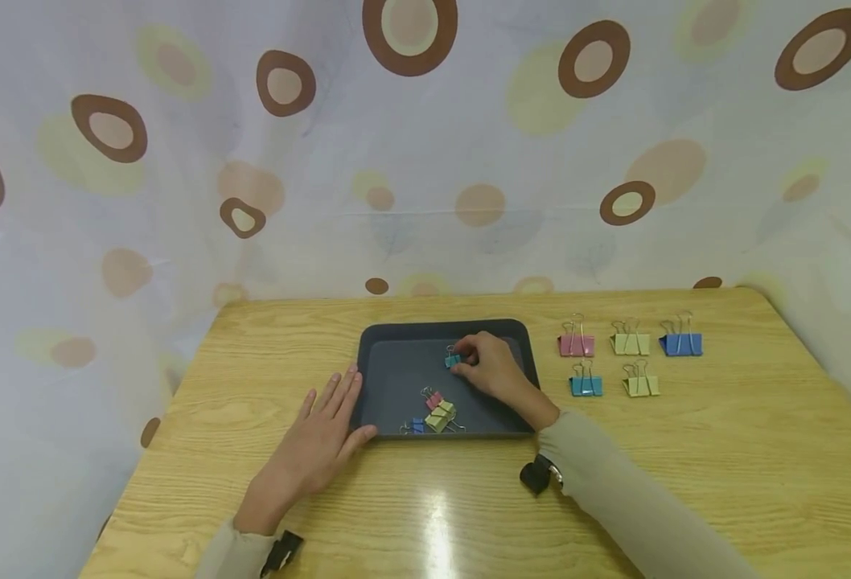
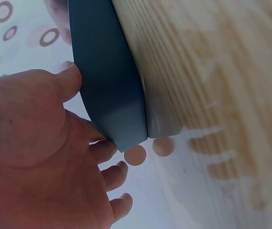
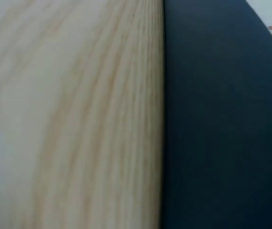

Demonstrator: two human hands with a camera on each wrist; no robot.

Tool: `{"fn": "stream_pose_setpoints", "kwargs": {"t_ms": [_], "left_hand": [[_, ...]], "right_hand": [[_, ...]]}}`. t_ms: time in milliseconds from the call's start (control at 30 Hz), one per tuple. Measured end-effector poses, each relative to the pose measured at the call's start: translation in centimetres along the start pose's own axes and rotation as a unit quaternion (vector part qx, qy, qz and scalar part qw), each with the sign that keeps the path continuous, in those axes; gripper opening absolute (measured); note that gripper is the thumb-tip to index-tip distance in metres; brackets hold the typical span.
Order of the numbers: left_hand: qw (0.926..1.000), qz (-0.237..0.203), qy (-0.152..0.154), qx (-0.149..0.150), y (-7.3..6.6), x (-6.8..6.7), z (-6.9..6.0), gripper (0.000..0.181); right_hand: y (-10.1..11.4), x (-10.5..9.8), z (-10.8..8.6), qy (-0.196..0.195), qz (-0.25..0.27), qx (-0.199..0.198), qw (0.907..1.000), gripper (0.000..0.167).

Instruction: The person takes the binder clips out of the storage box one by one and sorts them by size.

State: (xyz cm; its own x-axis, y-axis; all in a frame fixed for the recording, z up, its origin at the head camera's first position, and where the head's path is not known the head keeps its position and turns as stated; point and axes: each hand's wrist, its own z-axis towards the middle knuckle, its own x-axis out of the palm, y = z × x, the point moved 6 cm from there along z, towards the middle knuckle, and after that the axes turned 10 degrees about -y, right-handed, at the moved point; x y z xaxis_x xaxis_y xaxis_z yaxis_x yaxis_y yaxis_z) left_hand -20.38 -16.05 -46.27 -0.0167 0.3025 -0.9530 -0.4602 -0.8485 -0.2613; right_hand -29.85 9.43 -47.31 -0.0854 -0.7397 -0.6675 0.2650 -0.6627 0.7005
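Observation:
In the head view, a dark grey tray (image 1: 396, 366) lies on the table. Over its back right part my right hand (image 1: 494, 370) pinches a small teal binder clip (image 1: 452, 361) between thumb and fingers. A pink binder clip (image 1: 433, 400), a yellow binder clip (image 1: 441, 416) and a small blue binder clip (image 1: 417, 425) lie close together near the tray's front wall. My left hand (image 1: 317, 446) is at the tray's front left corner, fingers extended. The left wrist view shows the thumb and fingers of this hand (image 2: 36, 148) against the tray wall (image 2: 109, 81).
Right of the tray stand a pink clip (image 1: 576, 346), a pale yellow clip (image 1: 631, 345) and a blue clip (image 1: 682, 346), with a teal clip (image 1: 586, 387) and another yellow clip (image 1: 642, 387) in front. A patterned curtain (image 1: 425, 249) hangs behind the wooden table (image 1: 281, 338).

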Motion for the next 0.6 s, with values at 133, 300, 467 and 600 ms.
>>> {"fn": "stream_pose_setpoints", "kwargs": {"t_ms": [133,300,467,600], "left_hand": [[1.0000,0.000,-0.003,0.001,0.11,0.12,0.02,0.077],[0.9999,-0.002,-0.012,0.004,0.23,0.13,-0.01,0.076],[1.0000,0.000,-0.007,0.004,0.26,0.11,0.02,0.077],[1.0000,0.003,0.001,0.002,0.25,0.17,0.07,0.078]], "right_hand": [[0.07,0.19,-0.04,0.001,0.001,0.000,1.0000,0.016],[-0.14,0.28,-0.08,-0.002,0.019,0.006,0.9998,0.011],[-0.46,0.25,-0.24,-0.007,0.039,0.018,0.9991,0.010],[-0.54,-0.05,-0.42,-0.004,0.048,0.022,0.9986,0.010]]}}
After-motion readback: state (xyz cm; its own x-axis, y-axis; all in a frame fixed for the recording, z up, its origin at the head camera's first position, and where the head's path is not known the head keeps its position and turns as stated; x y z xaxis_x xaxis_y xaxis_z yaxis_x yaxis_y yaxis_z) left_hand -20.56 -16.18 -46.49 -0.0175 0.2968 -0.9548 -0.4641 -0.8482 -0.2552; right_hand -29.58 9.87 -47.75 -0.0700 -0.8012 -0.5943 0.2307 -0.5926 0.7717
